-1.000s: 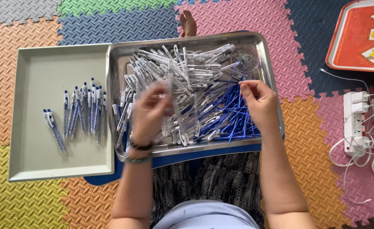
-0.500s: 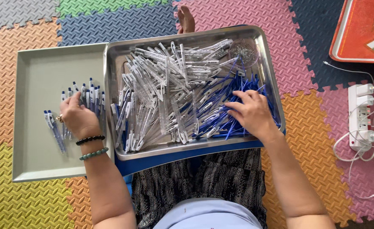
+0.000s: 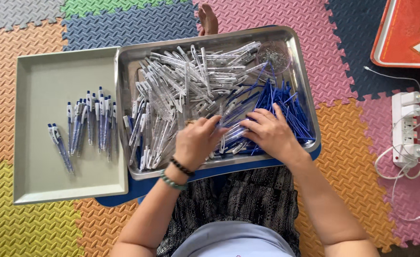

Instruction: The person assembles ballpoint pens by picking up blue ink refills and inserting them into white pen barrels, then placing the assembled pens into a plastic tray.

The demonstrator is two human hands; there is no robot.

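The person sat on the foam-mat floor (image 3: 38, 28) with a steel tray (image 3: 310, 109) across the lap, both hands down in its near half. The left hand (image 3: 195, 143), at about six o'clock in the tray, lay knuckles-up on the heap of clear pen barrels (image 3: 181, 90), fingers curled down into them; I could not tell whether its grip had pinched any one piece. The right hand (image 3: 269, 133), just beside it toward five o'clock, rested with fingers spread and loosely bent over the blue refills (image 3: 286, 102), touching them, nothing plainly gripped. A small clear dish (image 3: 274, 54) sat in the tray at one o'clock. At nine o'clock, touching the steel tray, lay a grey tray (image 3: 38, 185) with a row of finished blue-and-white pens (image 3: 91, 121). A white power strip (image 3: 405, 128) lay well apart at three o'clock, a red tray (image 3: 400, 43) at two.
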